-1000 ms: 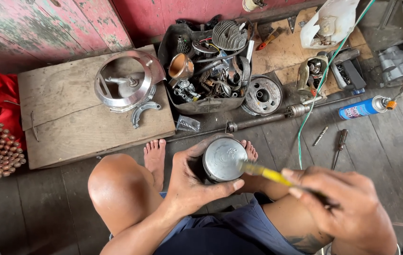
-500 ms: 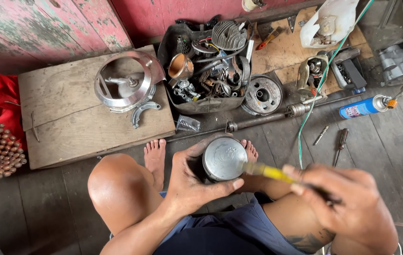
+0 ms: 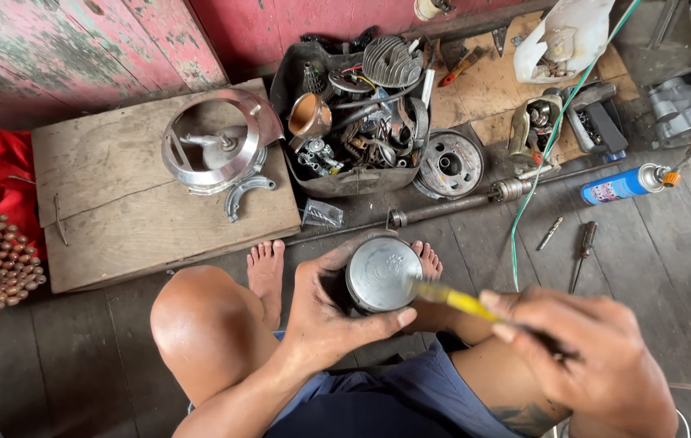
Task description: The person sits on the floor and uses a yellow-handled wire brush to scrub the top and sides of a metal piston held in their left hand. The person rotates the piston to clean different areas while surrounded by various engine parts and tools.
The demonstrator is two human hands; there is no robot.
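Note:
My left hand (image 3: 325,312) grips a round grey metal piston (image 3: 382,273) from its left side, flat crown facing up, held above my feet. A yellow-handled tool (image 3: 451,298) is clasped in my right hand (image 3: 584,357), low at the right. Its tip touches the piston's right edge. My bare left knee (image 3: 199,320) fills the lower middle, and blue shorts (image 3: 398,401) run along the bottom edge.
A wooden board (image 3: 118,211) at the left carries a shiny round metal housing (image 3: 216,142). A dark tub (image 3: 353,113) of engine parts stands behind. A brake drum (image 3: 451,164), a long axle rod (image 3: 459,204), a blue spray can (image 3: 621,186), screwdrivers (image 3: 580,251) and a green wire (image 3: 540,162) lie on the plank floor.
My right hand and the yellow tool shifted slightly left and down against the piston's edge. My left hand and the piston stayed nearly still.

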